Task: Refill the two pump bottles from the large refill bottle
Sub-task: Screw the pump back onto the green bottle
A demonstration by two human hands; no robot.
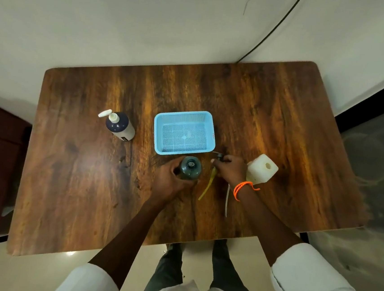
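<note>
- Looking down from head cam: wooden table (68, 157) w/ person standing at near edge, both forearms reaching in, white sleeves rolled up.
- L hand (171, 181) wraps around dark pump bottle (190, 168), fingers curled round its near-left side; bottle stands upright, neck open on top, no pump in it. Bottle sits just in front of blue basket (184, 131), slightly L of table centre.
- R hand (229, 169) is just R of that bottle, fingers curled & clamped on dark pump head (219, 157); pump's yellowish dip tube (207, 186) trails toward the near edge, lying between the two hands. Pump head is close to basket's near-right corner.
- Orange wristband (243, 189) on R wrist. A second thin clear tube (227, 202) lies on table beside the R forearm; what it joins to is hidden.
- White square bottle (262, 169) stands just R of R hand, touching or nearly touching the wrist, can't tell which; round opening on top, no cap.
- Large refill bottle (119, 125), dark w/ white flip cap open, stands well apart to the L, level w/ basket, no hand near it.
- Basket holds nothing visible but its mesh floor.
- Black cable (275, 29) runs across the white wall behind the table's far edge.
</note>
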